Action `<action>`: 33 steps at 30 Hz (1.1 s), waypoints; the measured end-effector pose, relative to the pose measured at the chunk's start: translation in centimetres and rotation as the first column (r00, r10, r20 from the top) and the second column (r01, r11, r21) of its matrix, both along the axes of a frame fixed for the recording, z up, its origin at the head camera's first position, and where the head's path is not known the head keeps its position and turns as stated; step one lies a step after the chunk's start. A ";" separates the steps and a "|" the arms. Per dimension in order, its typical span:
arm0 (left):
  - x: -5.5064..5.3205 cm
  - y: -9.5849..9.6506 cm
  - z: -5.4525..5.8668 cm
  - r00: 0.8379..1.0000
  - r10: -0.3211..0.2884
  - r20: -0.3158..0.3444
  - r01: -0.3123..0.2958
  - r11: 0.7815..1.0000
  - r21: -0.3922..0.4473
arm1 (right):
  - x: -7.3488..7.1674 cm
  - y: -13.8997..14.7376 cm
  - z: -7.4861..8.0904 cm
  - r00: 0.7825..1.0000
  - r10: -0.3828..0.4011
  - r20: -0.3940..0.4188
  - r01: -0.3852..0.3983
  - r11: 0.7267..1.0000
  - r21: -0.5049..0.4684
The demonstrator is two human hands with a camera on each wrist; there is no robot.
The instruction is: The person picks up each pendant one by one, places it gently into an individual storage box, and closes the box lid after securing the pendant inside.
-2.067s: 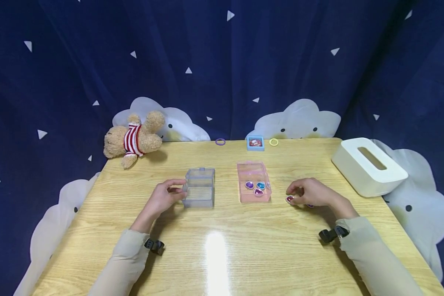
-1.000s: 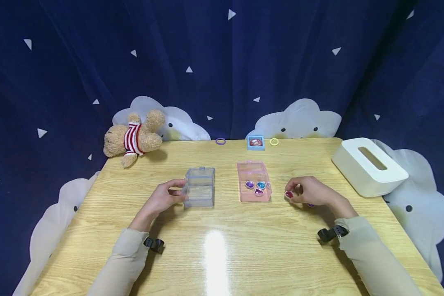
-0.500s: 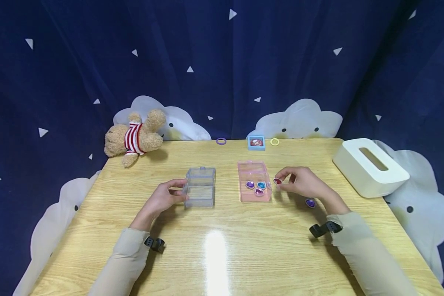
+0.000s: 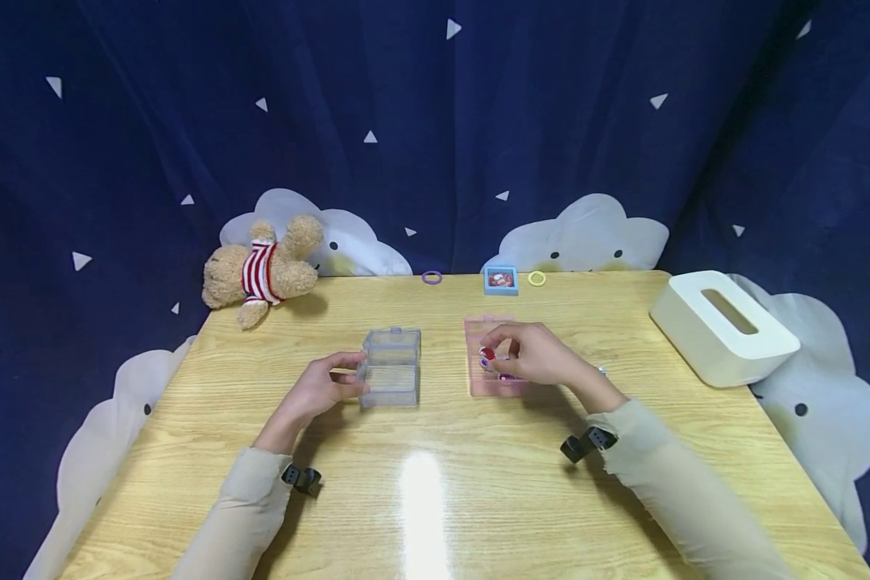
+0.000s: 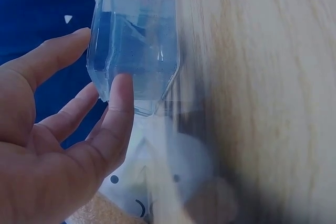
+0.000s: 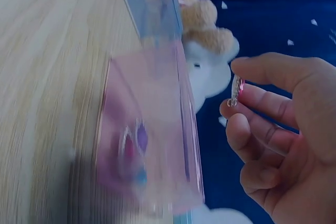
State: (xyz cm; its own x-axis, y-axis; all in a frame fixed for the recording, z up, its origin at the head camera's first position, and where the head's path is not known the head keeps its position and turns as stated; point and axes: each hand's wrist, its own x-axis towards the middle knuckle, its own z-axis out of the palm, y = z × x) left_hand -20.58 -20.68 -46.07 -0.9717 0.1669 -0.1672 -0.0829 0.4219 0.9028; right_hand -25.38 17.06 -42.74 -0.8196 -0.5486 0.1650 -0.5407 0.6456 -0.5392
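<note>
My left hand (image 4: 317, 393) holds the left end of a clear bluish plastic box (image 4: 391, 396), whose lid is raised. In the left wrist view, a fingertip overlaps the bluish box (image 5: 139, 51) and another finger touches its edge. Above an opened pink clear box (image 4: 478, 385), my right hand (image 4: 540, 356) pinches a red gem (image 4: 487, 353) with a silver rim between thumb and fingers. Inside the pink box lie a purple gem (image 6: 142, 136), a magenta gem (image 6: 129, 149) and a blue gem (image 6: 140, 176), partly hidden by the right hand in the head view.
A small blue piece (image 4: 601, 370) peeks out by the right wrist. Farther back are a purple ring (image 4: 431, 278), a blue framed square (image 4: 501, 293) and a yellow ring (image 4: 536, 279). A teddy bear (image 4: 261, 274) lies left; a white tissue box (image 4: 725, 346) stands right.
The right hand has lifted the red gem off the table and carried it left over the pink box. The purple gem on the table is now hidden behind the arm. The left hand stays put.
</note>
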 end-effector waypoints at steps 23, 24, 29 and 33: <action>-0.3 0.1 0.0 1.000 0.012 -0.007 -0.012 0.999 -0.040 | 0.0 -9.4 -0.6 0.992 0.105 -0.069 -0.105 0.994 0.010; -0.2 0.1 0.0 1.000 0.014 -0.010 -0.015 0.999 -0.039 | 0.0 -9.7 -0.7 0.992 0.105 -0.064 -0.105 0.994 0.007; -0.1 0.0 0.0 1.000 0.017 -0.007 -0.018 0.999 -0.035 | -0.2 -11.3 -1.3 0.995 0.095 -0.042 -0.095 0.995 0.008; 0.0 0.1 0.0 1.000 0.017 -0.010 -0.018 0.999 -0.033 | -0.5 -12.3 -2.1 0.995 0.094 -0.019 -0.093 0.995 0.019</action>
State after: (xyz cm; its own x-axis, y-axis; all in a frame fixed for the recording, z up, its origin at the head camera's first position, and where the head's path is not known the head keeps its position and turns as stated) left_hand -20.58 -20.57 -46.07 -0.9760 0.1444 -0.1632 -0.0821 0.4502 0.8891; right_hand -25.85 4.78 -44.83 -0.7612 -0.6258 0.1699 -0.6096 0.6014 -0.5165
